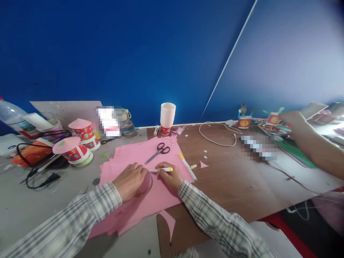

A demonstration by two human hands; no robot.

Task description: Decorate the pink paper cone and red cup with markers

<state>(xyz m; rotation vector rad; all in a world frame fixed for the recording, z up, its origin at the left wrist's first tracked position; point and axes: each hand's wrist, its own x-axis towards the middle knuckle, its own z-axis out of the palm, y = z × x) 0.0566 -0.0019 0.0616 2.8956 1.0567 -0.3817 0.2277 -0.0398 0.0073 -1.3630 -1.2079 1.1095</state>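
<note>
Pink paper sheets (pixel 163 191) lie in a loose stack before me. My left hand (pixel 131 181), fingers bent and close together, presses a round, thin-rimmed thing (pixel 150 185) onto the top sheet; its left part is hidden under the hand. My right hand (pixel 170 177) grips a white marker with a yellow end (pixel 167 169), its tip pointing left beside the round rim. Whether the tip touches the paper I cannot tell. Black-handled scissors (pixel 158 152) rest on the sheets beyond my hands. Right of my right hand lies another white and yellow marker (pixel 188 167).
Stacked paper cups (pixel 168 116) stand at the back. Decorated cups (pixel 76 152), a bottle (pixel 16 116) and a black cable (pixel 33 186) are at left. Pink scraps (pixel 169 222) lie nearby. At right, another person's arm (pixel 309 138) reaches over craft materials; a white cable (pixel 215 143) curls across the table.
</note>
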